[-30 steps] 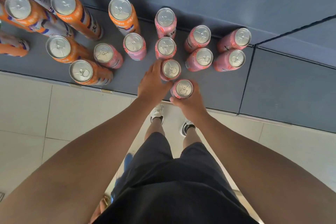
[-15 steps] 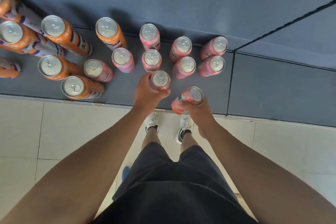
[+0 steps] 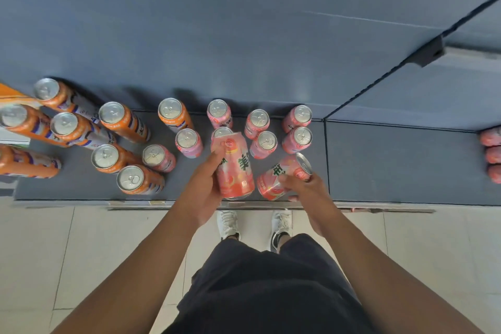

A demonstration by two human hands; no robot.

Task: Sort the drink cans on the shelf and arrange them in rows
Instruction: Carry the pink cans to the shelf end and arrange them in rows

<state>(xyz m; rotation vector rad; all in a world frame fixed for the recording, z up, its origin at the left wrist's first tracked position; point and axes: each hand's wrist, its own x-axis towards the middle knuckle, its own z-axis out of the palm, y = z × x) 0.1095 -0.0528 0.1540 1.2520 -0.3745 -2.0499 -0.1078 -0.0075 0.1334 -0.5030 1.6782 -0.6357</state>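
My left hand [image 3: 202,190] grips a pink can [image 3: 235,168], lifted and tilted with its top pointing away from me. My right hand [image 3: 307,188] holds a second pink can [image 3: 282,177], tipped to the right above the shelf's front edge. Behind them several pink cans [image 3: 267,142] stand upright in short rows on the grey shelf [image 3: 379,165]. Two more pink cans [image 3: 160,157] stand left of my left hand. Several orange cans [image 3: 123,122] stand in a loose group on the left.
A dark divider line [image 3: 326,160] splits the shelf to the right of my hands. More pink cans [image 3: 492,154] show at the far right edge. The shelf's metal front strip [image 3: 135,203] runs above the tiled floor, where my white shoes [image 3: 229,224] stand.
Both hands have lifted their pink cans off the shelf and tilted them. The view has shifted, so more of the shelf's right section shows.
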